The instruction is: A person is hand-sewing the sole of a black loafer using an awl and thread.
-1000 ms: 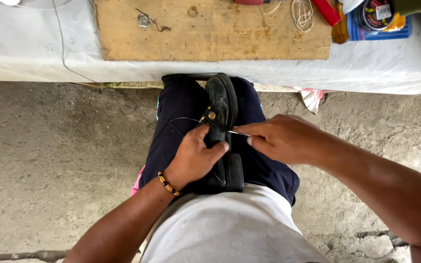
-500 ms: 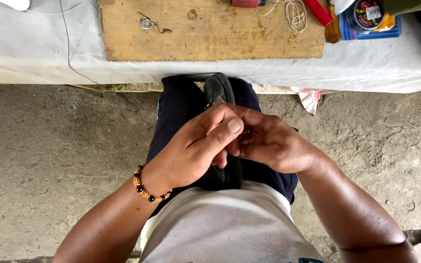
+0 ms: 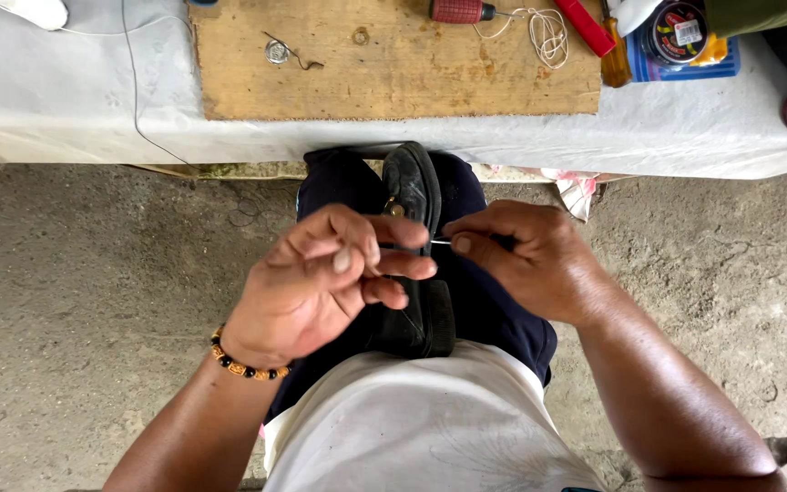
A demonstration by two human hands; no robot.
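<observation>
A black leather shoe (image 3: 414,196) is clamped upright between my knees, toe pointing away from me. My left hand (image 3: 321,278), with a beaded bracelet at the wrist, hovers over the shoe's side, thumb and fingers pinched together as if on a thin thread. My right hand (image 3: 526,260) grips a thin metal needle or awl (image 3: 442,241) whose tip points left toward the shoe's upper edge. Whether a thread runs between the hands is too fine to tell.
A white-covered bench (image 3: 66,100) lies ahead, with a wooden board (image 3: 393,64) on it. On it are a small metal hook (image 3: 280,52), a red-handled tool (image 3: 462,11), coiled white cord (image 3: 548,27), and a round tin (image 3: 676,32). Concrete floor (image 3: 93,292) lies on both sides.
My left hand lifted off the shoe and opened its grasp into a pinch. My right hand drew back to the right, exposing the needle between the hands.
</observation>
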